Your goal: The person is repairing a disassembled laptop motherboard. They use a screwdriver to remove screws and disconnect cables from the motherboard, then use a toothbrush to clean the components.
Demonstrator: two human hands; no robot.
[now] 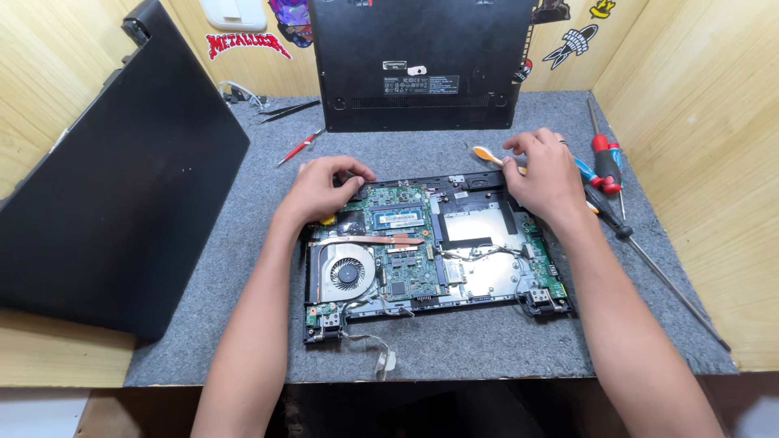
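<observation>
Opened laptop base [434,247] flat on a grey felt mat [454,345], roughly mid-table, insides facing up: green circuit board [398,243] across the centre, round cooling fan [347,272] at the near left, copper heat pipe [369,239] running above it, bare silver metal bay [479,227] toward the right, hinge brackets at both near corners. Left hand [320,188] resting on the far left corner of the base, fingers curled down, tips pressed at the black frame edge beside the board; nothing clearly gripped, and whether something small sits under the fingertips cannot be told. Right hand [545,174] set on the far right edge of the base, fingers bent and spread, tips touching the frame rim; likewise holding nothing that shows, palm loosely arched over the corner. Just beyond the right fingers, an orange-and-white tool [485,153] lying on the mat, partly hidden by the hand. To the right, well clear of the base, red-handled screwdrivers [604,158] and a long black-shafted driver [649,264] angled toward the near edge. Farther back, a black bottom cover [418,61] propped upright against the wooden wall; left of it, tweezers [288,108] and a small red screwdriver [299,148]. Large black panel [114,186] leaning at the far left, overlapping the mat. Loose ribbon cable [369,345] trailing from the near left corner of the base.
</observation>
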